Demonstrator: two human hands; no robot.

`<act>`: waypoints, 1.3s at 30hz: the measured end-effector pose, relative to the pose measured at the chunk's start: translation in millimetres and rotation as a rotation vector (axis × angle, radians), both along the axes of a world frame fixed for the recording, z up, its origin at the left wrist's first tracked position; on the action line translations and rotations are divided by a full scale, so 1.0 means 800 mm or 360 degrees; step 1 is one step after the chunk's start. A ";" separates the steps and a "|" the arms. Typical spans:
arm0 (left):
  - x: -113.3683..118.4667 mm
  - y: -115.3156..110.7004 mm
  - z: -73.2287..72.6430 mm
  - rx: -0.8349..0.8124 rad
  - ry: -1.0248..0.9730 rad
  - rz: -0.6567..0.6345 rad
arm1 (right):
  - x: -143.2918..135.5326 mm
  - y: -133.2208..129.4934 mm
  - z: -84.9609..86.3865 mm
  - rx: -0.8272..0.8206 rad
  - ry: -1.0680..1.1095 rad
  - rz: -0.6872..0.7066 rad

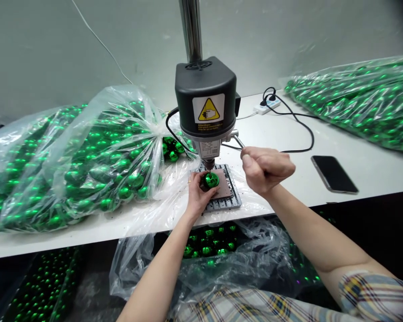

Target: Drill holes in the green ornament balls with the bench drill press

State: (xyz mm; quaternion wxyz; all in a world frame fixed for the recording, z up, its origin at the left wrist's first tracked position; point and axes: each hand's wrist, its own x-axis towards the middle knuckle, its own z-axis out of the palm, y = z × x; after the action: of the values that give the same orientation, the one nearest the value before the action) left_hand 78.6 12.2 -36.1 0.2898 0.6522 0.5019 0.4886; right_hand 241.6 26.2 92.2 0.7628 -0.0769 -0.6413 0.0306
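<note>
A small black and grey drill press (pixel 206 96) stands in front of me on the white table. My left hand (pixel 199 190) grips a shiny green ball (pixel 211 179) between thumb and fingers, holding it on a brownish pad (pixel 224 184) over the grey metal base (pixel 226 205). The drill bit comes down at the top of the ball; I cannot tell how deep it sits. My right hand (pixel 266 169) is closed around the feed lever (pixel 237 139) on the press's right side, hiding the lever's outer end.
Clear plastic bags of green balls lie at left (pixel 97 165) and back right (pixel 362 98). A phone (pixel 335 173) rests on the right. Black cables run to a power strip (pixel 267 105). Below the table edge is an open bag (pixel 255 255) with more balls. Dark crumbs surround the base.
</note>
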 end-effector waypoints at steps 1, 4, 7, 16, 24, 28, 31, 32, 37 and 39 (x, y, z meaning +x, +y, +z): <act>0.002 0.001 0.000 -0.0009 -0.0006 0.0003 | -0.001 0.002 0.009 -0.0090 0.0080 0.0007; 0.006 -0.004 0.002 -0.0060 -0.0059 0.0077 | -0.006 0.014 0.052 -0.0493 0.0304 0.0021; -0.005 -0.036 0.014 -0.0137 -0.0013 0.0268 | -0.009 0.029 0.092 -0.0819 0.0362 0.0150; -0.109 -0.047 0.075 -0.0267 0.0501 -0.0087 | -0.011 0.029 0.103 -0.0856 0.0436 0.0303; -0.097 0.156 0.053 -0.0311 0.1056 0.0406 | -0.010 0.032 0.103 -0.0846 0.0418 0.0277; -0.102 0.164 0.044 -0.0303 0.1038 0.0421 | -0.009 0.034 0.101 -0.0797 0.0416 0.0287; -0.113 0.137 0.052 -0.0273 0.0597 0.0408 | -0.009 0.037 0.100 -0.0758 0.0408 0.0267; -0.116 0.124 0.056 -0.0307 0.0285 0.0365 | -0.008 0.038 0.100 -0.0747 0.0409 0.0254; -0.121 0.046 0.078 -0.0969 -0.1207 -0.0144 | -0.009 0.039 0.100 -0.0736 0.0425 0.0260; -0.116 0.022 0.083 -0.1146 -0.1439 -0.0253 | -0.009 0.039 0.100 -0.0742 0.0451 0.0277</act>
State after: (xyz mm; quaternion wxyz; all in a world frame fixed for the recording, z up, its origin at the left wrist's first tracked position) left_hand -14.2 29.7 30.0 0.7145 0.2750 0.4123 0.4939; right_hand 234.3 57.2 172.3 0.8010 -0.1899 -0.5082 0.2531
